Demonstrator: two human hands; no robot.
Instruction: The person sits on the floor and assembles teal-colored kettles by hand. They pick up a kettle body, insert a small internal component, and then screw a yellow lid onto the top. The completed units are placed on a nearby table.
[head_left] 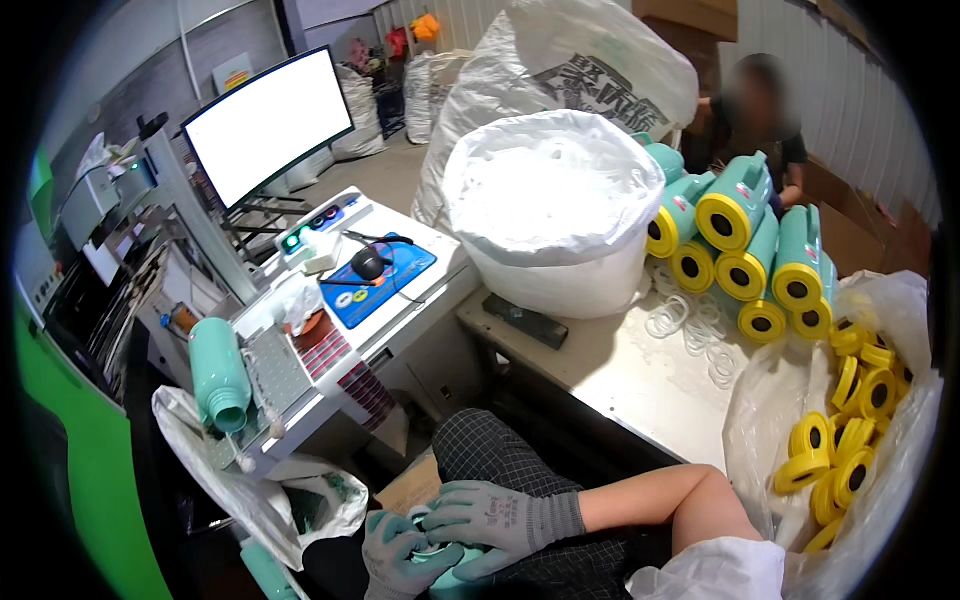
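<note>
teal bottle (440,560) between gloved hands

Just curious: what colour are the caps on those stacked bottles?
Yellow caps with black centres, on teal bottles; head view.

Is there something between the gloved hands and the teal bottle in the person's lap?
Nothing visible. The left hand in a grey knit glove and the right hand in a grey knit glove both already touch the teal plastic bottle on the lap.
</note>
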